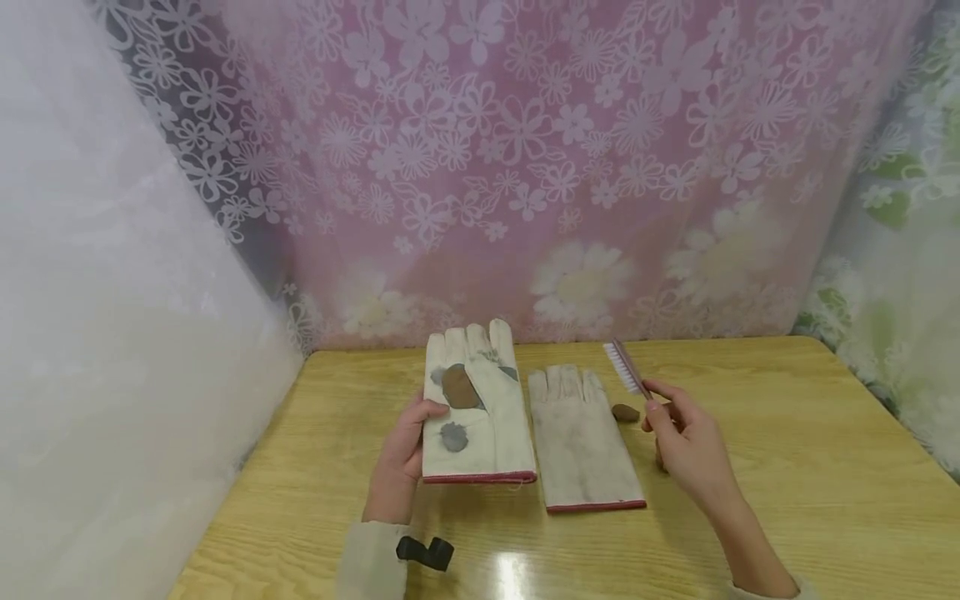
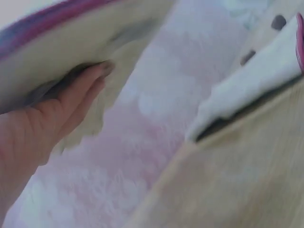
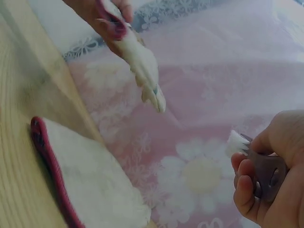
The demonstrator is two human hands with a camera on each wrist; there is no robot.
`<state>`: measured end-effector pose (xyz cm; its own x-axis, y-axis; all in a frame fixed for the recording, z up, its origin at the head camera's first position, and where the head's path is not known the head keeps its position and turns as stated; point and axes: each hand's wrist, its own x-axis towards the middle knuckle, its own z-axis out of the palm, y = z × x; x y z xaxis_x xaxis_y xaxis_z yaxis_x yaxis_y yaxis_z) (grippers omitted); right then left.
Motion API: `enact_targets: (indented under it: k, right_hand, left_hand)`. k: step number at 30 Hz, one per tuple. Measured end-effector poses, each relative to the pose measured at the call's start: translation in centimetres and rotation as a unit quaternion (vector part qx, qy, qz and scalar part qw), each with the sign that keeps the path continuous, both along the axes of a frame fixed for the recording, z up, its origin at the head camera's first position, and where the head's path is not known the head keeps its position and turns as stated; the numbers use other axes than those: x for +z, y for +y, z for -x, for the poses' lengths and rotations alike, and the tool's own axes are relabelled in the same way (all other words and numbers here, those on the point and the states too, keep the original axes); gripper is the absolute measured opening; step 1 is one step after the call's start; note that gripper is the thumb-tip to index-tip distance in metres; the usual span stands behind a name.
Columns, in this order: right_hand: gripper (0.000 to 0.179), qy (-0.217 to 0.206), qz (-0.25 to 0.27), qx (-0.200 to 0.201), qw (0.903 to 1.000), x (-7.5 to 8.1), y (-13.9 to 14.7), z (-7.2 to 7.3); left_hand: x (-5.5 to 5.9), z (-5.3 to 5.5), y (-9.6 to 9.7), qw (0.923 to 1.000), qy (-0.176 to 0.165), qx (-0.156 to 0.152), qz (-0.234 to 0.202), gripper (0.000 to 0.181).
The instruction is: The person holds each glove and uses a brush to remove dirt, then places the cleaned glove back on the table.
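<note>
My left hand (image 1: 399, 454) holds up a cream work glove (image 1: 513, 429) by its left edge, thumb over the front and fingers behind. Grey and brown patches mark this glove, and dark red trim runs along its cuff. Beside it on the table lies a second glove (image 1: 585, 454), greyish with smudges, fingers pointing away. My right hand (image 1: 693, 454) grips the handle of a small brush (image 1: 628, 371) with white bristles and a mauve-brown back. In the right wrist view the brush (image 3: 268, 173) stands apart from both gloves.
A brown lump (image 1: 626, 412) lies on the wooden table (image 1: 795, 467) by the second glove, and another is partly hidden behind my right hand. A pink flowered curtain (image 1: 480, 208) hangs at the back, with a pale sheet (image 1: 135, 292) on the left.
</note>
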<state>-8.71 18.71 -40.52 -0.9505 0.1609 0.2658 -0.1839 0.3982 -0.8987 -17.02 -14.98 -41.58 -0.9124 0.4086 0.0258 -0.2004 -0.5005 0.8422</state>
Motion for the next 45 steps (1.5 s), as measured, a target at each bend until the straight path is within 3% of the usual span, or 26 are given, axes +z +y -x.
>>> enact_targets:
  k: [3,6,13,16,19,23,27,33,36,39,43,45]
  right_hand:
    - [0.041,0.035,-0.005,0.012,0.9993,0.8,-1.0,-0.4]
    - [0.038,0.088,-0.015,0.028,0.9956,1.6,-2.1,-0.7]
    - [0.040,0.204,-0.091,0.048,0.9737,2.0,-5.1,-1.8]
    - [0.043,0.242,-0.131,0.045,0.9604,1.7,-6.0,-1.9]
    - [0.046,0.260,-0.171,0.036,0.9497,1.4,-6.6,-1.9]
    - [0.044,0.260,-0.210,0.019,0.9425,1.1,-7.2,-1.7]
    - [0.043,0.256,-0.224,0.024,0.9401,1.0,-7.7,-1.5]
    - [0.041,0.249,-0.258,0.034,0.9327,1.3,-8.2,-1.9]
    - [0.039,0.234,-0.269,0.037,0.9336,1.8,-8.2,-2.3]
    - [0.038,0.197,-0.274,0.042,0.9404,2.6,-8.2,-2.7]
    - [0.039,0.159,-0.281,0.011,0.9463,3.2,-8.4,-2.6]
    - [0.041,0.173,-0.282,-0.015,0.9436,2.9,-8.6,-2.1]
  left_hand:
    - [1.0,-0.4,0.8,0.9995,0.019,0.014,-0.022,0.072]
    - [1.7,-0.5,2.2,0.9983,0.033,0.008,-0.048,0.071]
    - [1.7,-1.5,5.7,0.9911,0.050,-0.071,-0.101,0.075]
    - [1.6,-2.0,6.8,0.9893,0.062,-0.096,-0.091,0.078]
    - [1.6,-2.6,7.6,0.9907,0.068,-0.105,-0.053,0.081]
    - [2.0,-3.4,8.1,0.9907,0.079,-0.110,0.017,0.084]
    - [2.8,-4.0,8.3,0.9896,0.084,-0.102,0.056,0.087]
    - [4.1,-3.5,7.8,0.9923,0.073,-0.079,0.060,0.087]
    - [4.3,-3.0,7.2,0.9929,0.071,-0.082,0.049,0.085]
    - [4.3,-2.7,7.0,0.9930,0.076,-0.079,0.042,0.085]
    - [4.0,-3.0,8.0,0.9927,0.083,-0.069,0.053,0.088]
    - [3.9,-3.5,8.7,0.9914,0.093,-0.065,0.066,0.089]
